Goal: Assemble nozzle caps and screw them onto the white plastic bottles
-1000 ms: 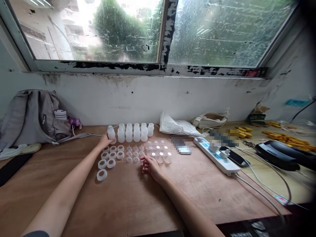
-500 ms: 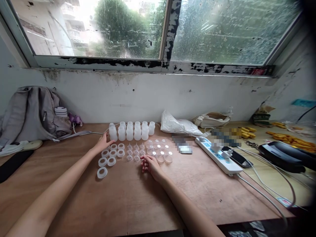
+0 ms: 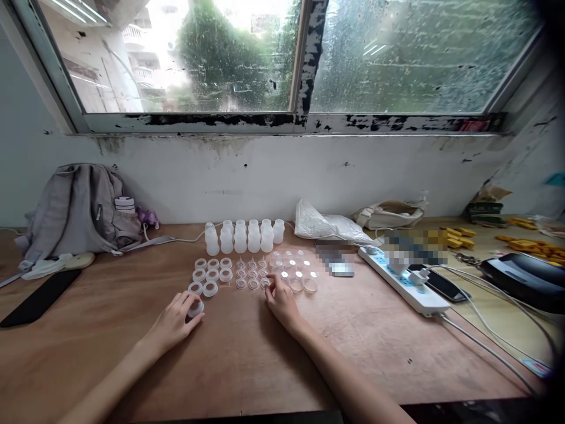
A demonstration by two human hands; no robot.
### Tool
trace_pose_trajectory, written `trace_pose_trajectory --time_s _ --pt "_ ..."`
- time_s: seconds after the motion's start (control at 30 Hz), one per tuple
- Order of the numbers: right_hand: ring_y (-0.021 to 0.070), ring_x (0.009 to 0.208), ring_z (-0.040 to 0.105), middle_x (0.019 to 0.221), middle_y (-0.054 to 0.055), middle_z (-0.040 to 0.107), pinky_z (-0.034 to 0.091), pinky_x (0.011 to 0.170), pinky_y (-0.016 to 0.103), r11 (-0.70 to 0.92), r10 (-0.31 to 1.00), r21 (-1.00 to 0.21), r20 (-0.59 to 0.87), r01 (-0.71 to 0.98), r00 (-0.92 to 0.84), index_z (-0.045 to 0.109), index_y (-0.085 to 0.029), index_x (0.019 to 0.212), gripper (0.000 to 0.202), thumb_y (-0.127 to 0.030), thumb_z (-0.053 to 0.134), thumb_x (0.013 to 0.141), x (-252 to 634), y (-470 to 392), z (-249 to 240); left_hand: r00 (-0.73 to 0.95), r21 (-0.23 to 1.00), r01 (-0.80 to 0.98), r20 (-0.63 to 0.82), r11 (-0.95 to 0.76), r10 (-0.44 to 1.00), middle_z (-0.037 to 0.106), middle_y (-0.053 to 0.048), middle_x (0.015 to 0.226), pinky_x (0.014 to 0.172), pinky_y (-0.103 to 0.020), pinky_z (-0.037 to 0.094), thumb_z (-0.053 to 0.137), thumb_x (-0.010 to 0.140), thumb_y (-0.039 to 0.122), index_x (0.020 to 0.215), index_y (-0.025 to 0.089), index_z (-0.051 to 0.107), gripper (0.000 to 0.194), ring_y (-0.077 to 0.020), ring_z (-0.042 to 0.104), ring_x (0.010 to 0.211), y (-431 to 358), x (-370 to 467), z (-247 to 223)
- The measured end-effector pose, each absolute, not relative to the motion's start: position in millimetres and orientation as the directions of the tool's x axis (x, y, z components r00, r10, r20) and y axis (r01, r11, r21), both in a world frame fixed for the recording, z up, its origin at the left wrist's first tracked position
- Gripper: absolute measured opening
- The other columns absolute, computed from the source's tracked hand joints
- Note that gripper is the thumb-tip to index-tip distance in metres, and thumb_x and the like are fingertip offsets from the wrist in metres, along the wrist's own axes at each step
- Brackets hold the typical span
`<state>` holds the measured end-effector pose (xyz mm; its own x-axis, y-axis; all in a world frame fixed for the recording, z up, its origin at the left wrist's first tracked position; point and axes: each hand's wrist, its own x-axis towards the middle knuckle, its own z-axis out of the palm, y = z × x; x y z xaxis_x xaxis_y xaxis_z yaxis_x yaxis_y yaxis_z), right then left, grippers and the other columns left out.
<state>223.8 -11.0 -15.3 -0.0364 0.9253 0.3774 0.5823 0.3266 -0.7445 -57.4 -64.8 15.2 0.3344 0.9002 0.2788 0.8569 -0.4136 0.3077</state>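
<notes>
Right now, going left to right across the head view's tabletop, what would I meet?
Grey backpack → left hand → clear pointed pieces → right hand → white power strip → black device.

Lit by daylight from the window, burnt to white within its left half. Softly shadowed on the tabletop below it. Pixelated in patches beneath its right half; stretched and blackened beyond its right end.
</notes>
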Motion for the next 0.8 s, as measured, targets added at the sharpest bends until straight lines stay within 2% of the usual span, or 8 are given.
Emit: trace_pose_trajectory --time_s 0.1,0.27,0.47,0.67,0.73,0.8 --pt "0.0176 0.063 0.055 0.068 0.002 0.056 0.041 0.063 0.030 0.311 0.923 -0.718 0.384 0.622 -0.017 0.048 -0.018 0.104 0.028 -0.021 0.042 0.077 226 -8 -20 0.320 0.270 0.870 0.325 -0.412 0.890 0.055 -0.004 0.090 0.074 -0.034 0.044 0.047 0.077 0.033 0.087 0.022 0.051 0.015 -0.0210 0.053 0.083 -64 -56 10" --pt "0.0196 0.067 0.057 0.071 0.005 0.059 0.042 0.066 0.031 0.281 0.931 -0.706 0.365 0.650 -0.006 0.049 -0.016 0.106 0.031 -0.017 0.042 0.076 226 -3 -26 0.269 0.229 0.903 0.359 -0.364 0.894 0.054 -0.004 0.093 0.073 -0.036 0.045 0.048 0.076 0.032 0.088 0.022 0.050 0.016 -0.0228 0.053 0.085 -59 -52 2" --pt "0.0213 0.083 0.057 0.090 0.010 0.061 0.042 0.073 0.031 0.277 0.927 -0.655 0.375 0.703 -0.016 0.055 -0.018 0.100 0.025 -0.019 0.043 0.079 221 -4 -27 0.302 0.306 0.843 0.411 -0.442 0.860 0.054 -0.005 0.092 0.076 -0.034 0.045 0.046 0.078 0.027 0.091 0.021 0.050 0.015 -0.0211 0.053 0.086 -54 -41 1" --pt "0.0163 0.072 0.056 0.094 0.007 0.053 0.044 0.061 0.026 0.350 0.895 -0.539 0.435 0.766 -0.103 0.057 -0.019 0.094 0.020 -0.020 0.040 0.082 219 -10 -23 0.327 0.364 0.731 0.555 -0.577 0.765 0.048 -0.008 0.104 0.087 -0.036 0.040 0.048 0.080 0.026 0.107 0.021 0.049 0.027 -0.0210 0.048 0.099 -34 5 26" --pt "0.0147 0.071 0.056 0.096 0.007 0.050 0.044 0.060 0.024 0.365 0.884 -0.535 0.455 0.762 -0.104 0.058 -0.020 0.091 0.019 -0.020 0.042 0.081 219 -11 -22 0.324 0.430 0.658 0.578 -0.617 0.749 0.050 -0.006 0.102 0.088 -0.035 0.040 0.051 0.079 0.029 0.104 0.021 0.052 0.026 -0.0202 0.049 0.099 -24 23 32" --pt "0.0130 0.066 0.055 0.097 0.007 0.050 0.044 0.059 0.024 0.372 0.885 -0.559 0.455 0.741 -0.101 0.058 -0.021 0.090 0.018 -0.019 0.044 0.080 219 -10 -23 0.297 0.524 0.581 0.576 -0.623 0.762 0.053 -0.005 0.098 0.081 -0.033 0.044 0.055 0.077 0.033 0.101 0.021 0.053 0.027 -0.0190 0.052 0.093 -16 39 32"
